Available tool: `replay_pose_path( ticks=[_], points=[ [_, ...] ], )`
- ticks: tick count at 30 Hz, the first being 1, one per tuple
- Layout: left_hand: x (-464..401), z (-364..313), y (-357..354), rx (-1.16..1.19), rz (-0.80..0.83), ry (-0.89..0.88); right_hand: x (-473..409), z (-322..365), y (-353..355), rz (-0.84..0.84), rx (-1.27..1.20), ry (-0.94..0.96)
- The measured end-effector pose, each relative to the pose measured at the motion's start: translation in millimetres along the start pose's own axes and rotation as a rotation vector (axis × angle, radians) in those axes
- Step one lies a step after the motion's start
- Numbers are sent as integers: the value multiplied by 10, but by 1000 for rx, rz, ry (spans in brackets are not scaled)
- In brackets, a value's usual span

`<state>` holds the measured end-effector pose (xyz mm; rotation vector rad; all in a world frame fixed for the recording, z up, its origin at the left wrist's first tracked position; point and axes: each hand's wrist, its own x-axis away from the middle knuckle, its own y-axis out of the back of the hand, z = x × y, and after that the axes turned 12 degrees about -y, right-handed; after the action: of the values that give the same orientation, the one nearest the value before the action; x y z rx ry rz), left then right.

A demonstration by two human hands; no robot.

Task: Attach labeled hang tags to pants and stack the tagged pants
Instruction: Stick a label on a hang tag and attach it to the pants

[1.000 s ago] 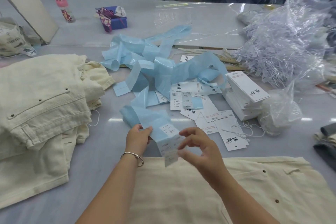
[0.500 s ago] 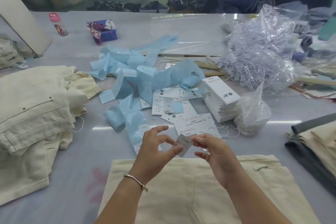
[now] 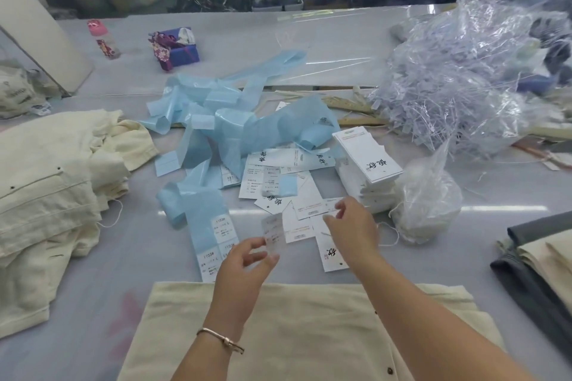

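Observation:
Cream pants (image 3: 309, 334) lie flat at the table's near edge, under my arms. My left hand (image 3: 244, 269) pinches a small white label sticker (image 3: 274, 230) between thumb and fingers, held upright above the table. My right hand (image 3: 353, 226) reaches over the loose white hang tags (image 3: 306, 204), its fingers curled at the edge of one tag; whether it grips it is unclear. A blue backing strip with printed stickers (image 3: 213, 232) lies just left of my left hand. A stack of hang tags (image 3: 368, 167) stands behind.
A pile of cream pants (image 3: 52, 182) lies at the left. Folded grey and cream pants (image 3: 538, 260) sit at the right edge. A clear bag of white strings (image 3: 427, 198), a heap of plastic fasteners (image 3: 458, 77), tangled blue backing tape (image 3: 232, 114), a bottle (image 3: 103, 39) and a purple box (image 3: 176, 46) lie beyond.
The sticker, held by both hands before, is now in my left hand alone. My right hand has moved away to the right and forward, over the loose hang tags.

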<state>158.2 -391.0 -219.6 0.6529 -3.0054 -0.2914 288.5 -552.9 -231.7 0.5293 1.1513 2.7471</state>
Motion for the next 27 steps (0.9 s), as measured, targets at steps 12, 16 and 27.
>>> replay_pose_path(
  ticks=[12, 16, 27],
  points=[
    [-401, -2, 9, -15, 18, 31, -482, 483, -593, -66, 456, 9],
    [-422, 18, -24, -8, 34, 18, -499, 442, -568, -41, 218, 33],
    [-384, -208, -345, 88, 165, -110, 126, 40, -41, 336, -486, -86]
  ],
)
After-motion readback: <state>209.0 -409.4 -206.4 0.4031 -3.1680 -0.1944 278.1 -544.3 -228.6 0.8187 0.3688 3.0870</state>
